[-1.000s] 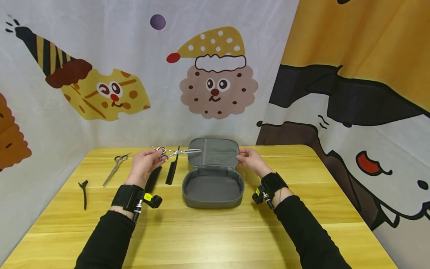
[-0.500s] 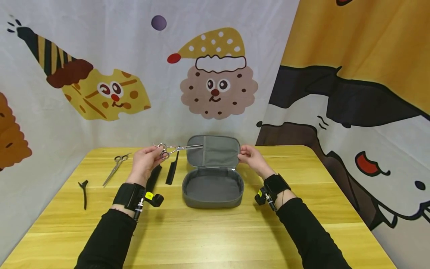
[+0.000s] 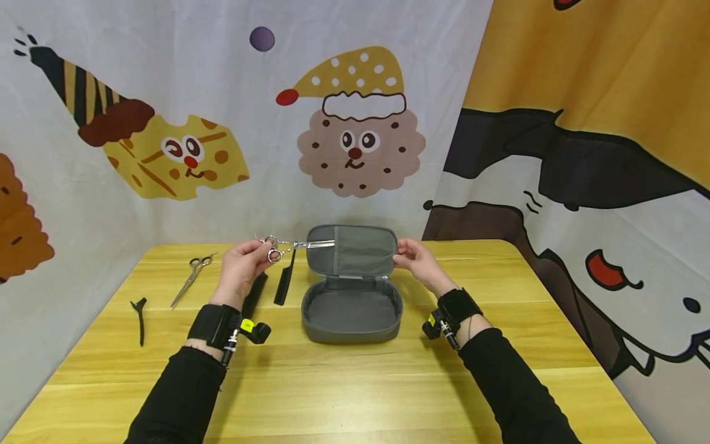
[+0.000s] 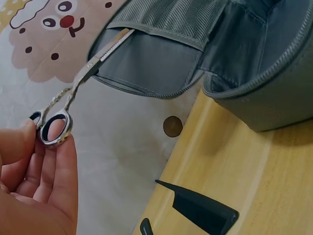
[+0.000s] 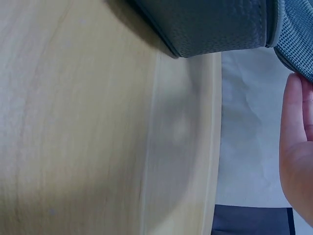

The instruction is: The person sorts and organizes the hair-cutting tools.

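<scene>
My left hand (image 3: 241, 266) pinches the finger rings of silver thinning scissors (image 3: 289, 248). A toothed blade shows in the left wrist view, where the scissors (image 4: 88, 71) slant with their tips at the edge of a mesh pocket (image 4: 166, 19). That pocket lines the raised lid (image 3: 366, 250) of a grey zip case (image 3: 352, 336). The case's lower half stands open-topped on the table with nothing visible inside. At the lid's right edge, the fingers of my right hand (image 3: 420, 265) hold it; in the right wrist view the hand (image 5: 296, 127) is partly cut off.
On the wooden table (image 3: 355, 394), a black tail comb (image 3: 284, 283) and another black comb (image 3: 255, 295), partly behind my left hand, lie left of the case. Farther left are a second pair of scissors (image 3: 191, 279) and a black hair clip (image 3: 139, 322). A printed curtain (image 3: 266, 154) hangs behind.
The lid has tilted slightly more upright and shifted a little left. The scissors' blades have moved slightly right and up against the pocket edge; my right hand stays at the lid.
</scene>
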Available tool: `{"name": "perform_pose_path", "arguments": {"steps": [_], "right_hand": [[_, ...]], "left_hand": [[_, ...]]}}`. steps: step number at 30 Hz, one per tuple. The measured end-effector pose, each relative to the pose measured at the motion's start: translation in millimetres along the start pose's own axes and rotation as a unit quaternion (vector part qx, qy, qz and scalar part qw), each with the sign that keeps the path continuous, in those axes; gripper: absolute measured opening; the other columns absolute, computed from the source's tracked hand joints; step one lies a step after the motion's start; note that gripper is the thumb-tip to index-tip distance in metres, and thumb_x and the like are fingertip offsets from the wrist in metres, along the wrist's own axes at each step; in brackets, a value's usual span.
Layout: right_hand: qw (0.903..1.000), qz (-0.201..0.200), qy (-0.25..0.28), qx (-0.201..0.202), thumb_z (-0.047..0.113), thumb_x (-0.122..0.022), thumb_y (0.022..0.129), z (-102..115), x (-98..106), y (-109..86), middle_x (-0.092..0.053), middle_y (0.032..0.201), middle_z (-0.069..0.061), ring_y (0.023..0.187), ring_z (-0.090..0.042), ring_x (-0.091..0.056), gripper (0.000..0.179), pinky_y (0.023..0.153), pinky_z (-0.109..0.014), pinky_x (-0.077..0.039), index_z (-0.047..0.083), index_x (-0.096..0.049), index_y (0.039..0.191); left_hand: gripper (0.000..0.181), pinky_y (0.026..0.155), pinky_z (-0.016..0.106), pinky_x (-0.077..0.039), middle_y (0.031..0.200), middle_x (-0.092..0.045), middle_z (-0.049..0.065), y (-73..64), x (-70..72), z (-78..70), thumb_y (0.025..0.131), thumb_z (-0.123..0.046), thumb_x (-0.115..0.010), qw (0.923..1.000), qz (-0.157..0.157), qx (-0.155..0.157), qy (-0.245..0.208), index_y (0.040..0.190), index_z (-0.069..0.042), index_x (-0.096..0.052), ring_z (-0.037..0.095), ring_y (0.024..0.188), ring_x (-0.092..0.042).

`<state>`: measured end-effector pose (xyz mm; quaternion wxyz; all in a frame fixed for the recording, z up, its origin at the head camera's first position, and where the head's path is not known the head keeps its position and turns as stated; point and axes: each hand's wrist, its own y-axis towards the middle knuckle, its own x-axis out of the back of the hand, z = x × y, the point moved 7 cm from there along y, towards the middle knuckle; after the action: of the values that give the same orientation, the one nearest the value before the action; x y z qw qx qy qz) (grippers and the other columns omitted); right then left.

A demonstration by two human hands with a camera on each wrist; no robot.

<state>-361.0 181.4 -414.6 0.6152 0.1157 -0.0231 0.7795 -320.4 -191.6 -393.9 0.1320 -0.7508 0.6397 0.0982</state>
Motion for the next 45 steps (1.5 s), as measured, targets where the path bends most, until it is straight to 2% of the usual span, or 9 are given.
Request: {"name": "perform_pose_path", "arguments": {"steps": [6,15,18,23,26,32,36,39,45], "right_hand": [[0.9998,0.001,-0.016,0.009,-0.004,-0.055,0.099,0.1,1.1,-1.4,-0.055,0.097,-0.011,0.089,-0.016,-0.058,0.015,0.09,-0.048,-0.054,-0.007,-0.051,0.112],[0.9995,0.002,-0.013,0.029,-0.007,-0.057,0.097,2.0,0.5,-3.3,-0.06,0.099,-0.011,0.086,-0.016,-0.061,0.02,0.092,-0.056,-0.049,-0.009,-0.053,0.116],[0.9994,0.004,-0.01,0.032,-0.007,-0.057,0.096,2.4,-0.2,-4.1,-0.061,0.099,-0.013,0.087,-0.017,-0.061,0.02,0.093,-0.058,-0.048,-0.009,-0.053,0.116],[0.9993,0.007,-0.016,0.034,-0.007,-0.058,0.096,2.3,-1.0,-5.0,-0.062,0.1,-0.013,0.088,-0.016,-0.062,0.021,0.094,-0.058,-0.048,-0.008,-0.054,0.117],[0.999,0.009,-0.019,0.038,-0.006,-0.058,0.096,3.6,-1.4,-5.5,-0.063,0.101,-0.013,0.088,-0.016,-0.062,0.021,0.094,-0.059,-0.048,-0.008,-0.054,0.117],[0.9988,0.011,-0.012,0.045,-0.007,-0.057,0.096,5.5,-1.1,-6.7,-0.063,0.1,-0.014,0.087,-0.015,-0.062,0.019,0.092,-0.057,-0.049,-0.008,-0.055,0.116],[0.9988,0.009,-0.015,0.045,-0.008,-0.058,0.096,5.1,-0.8,-6.9,-0.063,0.1,-0.013,0.087,-0.015,-0.063,0.019,0.092,-0.055,-0.05,-0.008,-0.054,0.115],[0.9987,0.006,-0.022,0.045,-0.007,-0.058,0.096,5.1,-0.6,-7.1,-0.063,0.1,-0.013,0.086,-0.014,-0.063,0.019,0.091,-0.052,-0.052,-0.008,-0.054,0.115],[0.9986,0.004,-0.018,0.05,-0.007,-0.059,0.096,4.9,-0.9,-7.0,-0.064,0.101,-0.017,0.087,-0.017,-0.063,0.018,0.089,-0.047,-0.054,-0.009,-0.056,0.114]], "left_hand": [[0.017,0.078,0.026,-0.058,0.096,-0.068,0.002,1.8,-0.9,1.5,0.095,-0.003,-0.064,0.9995,0.018,-0.024,-0.006,0.081,-0.005,-0.073,0.013,0.076,-0.07],[0.012,0.079,0.026,-0.057,0.094,-0.066,0.003,7.4,-0.4,1.9,0.095,-0.003,-0.064,0.9985,0.029,-0.044,0.019,0.087,-0.002,-0.073,0.013,0.078,-0.069],[0.011,0.078,0.025,-0.057,0.093,-0.067,0.002,8.6,-1.0,3.2,0.095,-0.003,-0.065,0.9975,0.02,-0.052,0.042,0.087,-0.001,-0.073,0.012,0.078,-0.069],[0.01,0.074,0.023,-0.057,0.092,-0.069,0.004,8.1,-3.3,4.9,0.092,-0.001,-0.069,0.9946,-0.016,-0.069,0.076,0.093,0.008,-0.071,0.008,0.076,-0.068],[0.013,0.073,0.023,-0.058,0.091,-0.068,0.003,7.0,-7.5,5.9,0.092,0.002,-0.068,0.9939,-0.032,-0.07,0.078,0.098,0.013,-0.067,0.007,0.075,-0.068],[0.012,0.077,0.029,-0.059,0.097,-0.067,0.009,4.7,-18.6,7.7,0.091,0.002,-0.068,0.9933,-0.047,-0.067,0.082,0.1,0.011,-0.069,0.014,0.079,-0.069],[0.012,0.08,0.033,-0.058,0.102,-0.067,0.016,5.1,-24.1,8.4,0.091,0.001,-0.069,0.9926,-0.044,-0.076,0.084,0.098,0.01,-0.07,0.019,0.083,-0.07],[0.015,0.08,0.034,-0.058,0.101,-0.067,0.016,5.9,-26.9,9.0,0.09,0.0,-0.071,0.9914,-0.044,-0.085,0.09,0.099,0.012,-0.069,0.019,0.083,-0.069],[0.015,0.079,0.033,-0.059,0.091,-0.065,0.007,4.6,-31.4,9.1,0.089,-0.001,-0.073,0.9851,-0.065,-0.094,0.129,0.098,0.009,-0.068,0.007,0.075,-0.064]]}}
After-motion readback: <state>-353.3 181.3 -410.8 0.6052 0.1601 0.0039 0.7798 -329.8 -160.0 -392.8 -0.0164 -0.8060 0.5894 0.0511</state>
